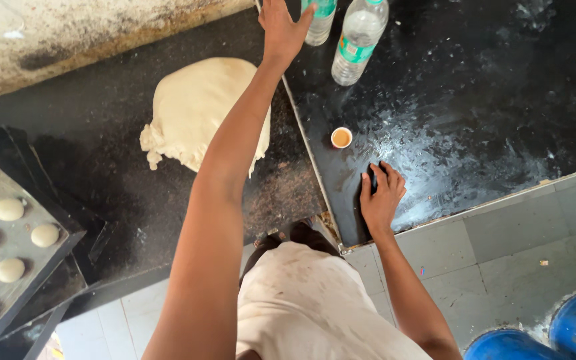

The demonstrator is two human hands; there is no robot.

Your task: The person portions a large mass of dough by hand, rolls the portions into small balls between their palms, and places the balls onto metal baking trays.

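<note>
My left hand [283, 28] reaches far forward over the dark counter, fingers spread, holding nothing, close to two clear plastic water bottles [359, 41] at the top. Under my left arm lies a big pale mass of dough [191, 110] on the black counter. My right hand [381, 195] rests flat, fingers apart, on the shiny black counter [475, 113] near its front edge. A small paper cup [341, 137] with brown drink stands just beyond my right hand.
A metal tray [25, 260] with several small dough balls [9, 209] sits at the left on stacked dark trays. Grey tiled floor [501, 253] lies below the counter edge. Blue barrels [548, 333] stand at bottom right. A stained wall runs along the top left.
</note>
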